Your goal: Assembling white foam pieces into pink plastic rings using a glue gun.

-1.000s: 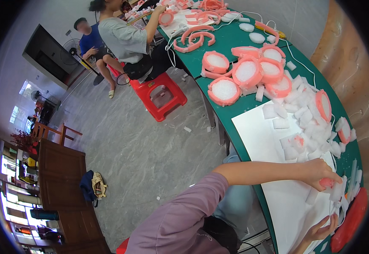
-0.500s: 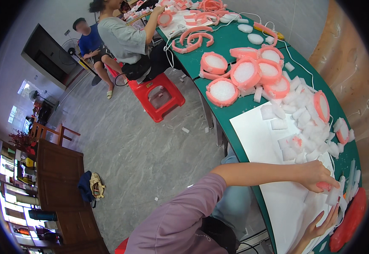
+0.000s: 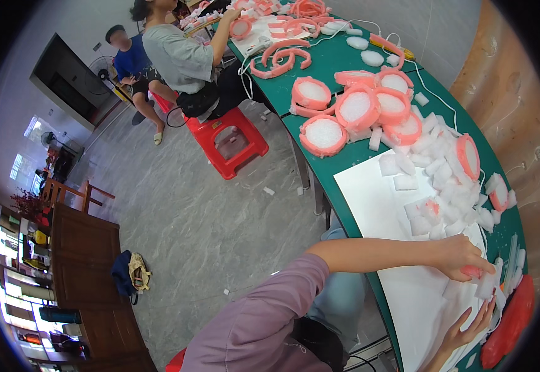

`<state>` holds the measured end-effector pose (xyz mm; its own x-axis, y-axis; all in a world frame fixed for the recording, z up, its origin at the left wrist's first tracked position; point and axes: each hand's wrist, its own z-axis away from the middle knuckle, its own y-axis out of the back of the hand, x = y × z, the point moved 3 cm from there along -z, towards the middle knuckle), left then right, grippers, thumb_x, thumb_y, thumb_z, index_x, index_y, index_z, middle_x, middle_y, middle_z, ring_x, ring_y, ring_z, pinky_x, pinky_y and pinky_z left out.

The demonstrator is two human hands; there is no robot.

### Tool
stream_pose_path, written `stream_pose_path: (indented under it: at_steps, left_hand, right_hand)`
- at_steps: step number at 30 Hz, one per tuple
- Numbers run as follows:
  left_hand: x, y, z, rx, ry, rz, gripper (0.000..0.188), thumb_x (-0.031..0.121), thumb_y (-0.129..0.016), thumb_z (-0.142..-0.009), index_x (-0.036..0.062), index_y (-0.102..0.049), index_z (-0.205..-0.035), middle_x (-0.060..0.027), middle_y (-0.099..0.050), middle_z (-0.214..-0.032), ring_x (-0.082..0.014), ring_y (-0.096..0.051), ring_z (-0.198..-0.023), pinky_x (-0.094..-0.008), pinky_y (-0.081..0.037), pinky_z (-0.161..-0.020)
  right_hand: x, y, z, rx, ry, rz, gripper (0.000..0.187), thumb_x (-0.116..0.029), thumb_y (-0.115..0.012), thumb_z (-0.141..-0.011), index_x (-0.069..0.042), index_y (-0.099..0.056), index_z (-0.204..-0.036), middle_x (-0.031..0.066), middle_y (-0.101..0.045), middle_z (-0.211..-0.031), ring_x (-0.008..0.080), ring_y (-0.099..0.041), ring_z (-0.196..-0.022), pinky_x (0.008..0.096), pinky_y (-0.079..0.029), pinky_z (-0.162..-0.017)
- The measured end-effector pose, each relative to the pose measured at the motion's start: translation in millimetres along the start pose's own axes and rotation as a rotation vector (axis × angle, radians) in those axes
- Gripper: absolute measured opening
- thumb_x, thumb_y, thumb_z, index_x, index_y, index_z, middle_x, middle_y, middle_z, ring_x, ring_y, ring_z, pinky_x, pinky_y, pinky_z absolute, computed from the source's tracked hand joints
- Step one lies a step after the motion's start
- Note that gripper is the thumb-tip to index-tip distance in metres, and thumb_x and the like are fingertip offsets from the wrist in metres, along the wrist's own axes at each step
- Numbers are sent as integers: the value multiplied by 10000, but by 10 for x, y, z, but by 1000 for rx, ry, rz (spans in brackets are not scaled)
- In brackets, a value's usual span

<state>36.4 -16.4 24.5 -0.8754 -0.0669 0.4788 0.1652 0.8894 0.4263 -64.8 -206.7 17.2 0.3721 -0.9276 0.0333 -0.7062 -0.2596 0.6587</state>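
Observation:
My left hand (image 3: 460,257) is closed at the right side of the table, its fingers pinching a small pink foam piece (image 3: 470,271). A white foam block (image 3: 485,287) sits just below its fingertips. My right hand (image 3: 468,330) lies lower, fingers stretched out and thumb apart, with the fingertips by the block's lower edge. White paper (image 3: 369,198) is spread under both forearms. Beside the hands, a heap of white foam pieces (image 3: 443,180) covers part of the paper. Contact between the right fingertips and the block is hard to make out.
Several pink-rimmed white foam discs (image 3: 358,108) lie farther along the green table (image 3: 325,167). A red bag-like object (image 3: 508,322) and clear sticks (image 3: 510,263) lie at the right edge. A white cable (image 3: 437,90) runs along the table. A co-worker (image 3: 180,53) sits on a red stool (image 3: 229,146).
The whole view has shifted very slightly left. Both hands keep nearly the same place by the foam block.

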Motion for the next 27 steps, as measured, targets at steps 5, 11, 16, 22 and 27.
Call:
stream_pose_path:
  at_steps: [5, 11, 16, 22, 27]
  left_hand:
    - [15, 18, -11, 21, -10, 20, 427, 170, -608, -667, 214, -574, -1090, -49, -531, -651, -231, -527, -531, -331, -394, -479]
    - [-8, 22, -14, 18, -20, 44, 455, 186, -625, -671, 204, -558, -1120, -60, -531, -654, -241, -543, -567, -341, -431, -505]
    - [-64, -13, -50, -15, 14, 16, 529, 171, -643, -662, 197, -533, -1179, -73, -594, -766, -229, -582, -648, -327, -479, -566]
    - [-92, 13, -35, -167, 204, 92, 515, 120, -649, -686, 147, -528, -1186, -99, -615, -886, -252, -602, -742, -314, -488, -664]
    - [-72, 13, -84, -105, 121, 112, 540, 135, -648, -675, 200, -519, -1196, -81, -566, -765, -259, -576, -669, -324, -477, -581]
  right_hand:
    - [-25, 1, -19, -16, 6, 10, 391, -4, -490, -839, 4, -449, -1228, 207, -403, -1283, 357, -427, -1153, 409, -397, -895]
    - [-21, 34, 7, 55, -101, -78, 229, 15, -517, -799, 40, -524, -1026, 202, -491, -1132, 334, -480, -1045, 407, -384, -905]
    - [-83, -8, -62, -109, -176, -242, 127, 20, -604, -679, -1, -519, -772, 155, -498, -779, 301, -499, -744, 354, -417, -682]
    - [-160, -152, -101, -324, -240, -325, 172, -80, -679, -657, -40, -515, -691, 102, -504, -719, 266, -514, -663, 348, -415, -570]
    - [-160, -110, -97, -327, -155, -301, 173, -69, -682, -646, -34, -556, -759, 98, -541, -768, 246, -531, -684, 326, -427, -580]
